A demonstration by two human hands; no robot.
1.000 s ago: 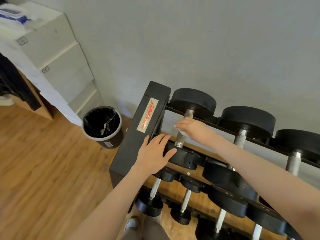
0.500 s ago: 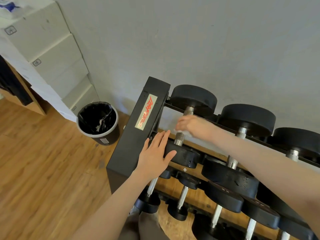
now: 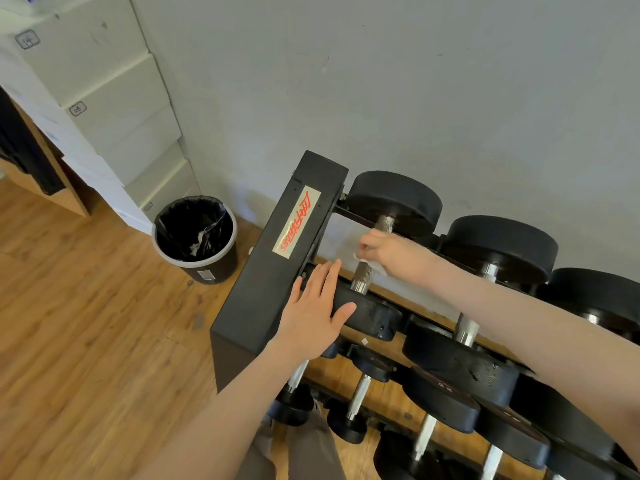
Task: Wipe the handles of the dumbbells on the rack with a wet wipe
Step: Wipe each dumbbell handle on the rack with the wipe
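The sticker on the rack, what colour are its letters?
Red letters on a pale, shiny sticker, clearest in the head view.

I'm seeing a knurled shiny metal handle [image 3: 364, 271], matt black rubbery weights [image 3: 394, 199], a matt painted rack [image 3: 277, 271] and a glossy wood floor [image 3: 86, 323].

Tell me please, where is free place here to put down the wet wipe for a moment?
The flat black top of the rack's end post is bare beside the left hand, up to its red sticker. The wooden floor left of the rack, below the bin, is open too. Between the dumbbells it is crowded; the right hand grips the wipe there.
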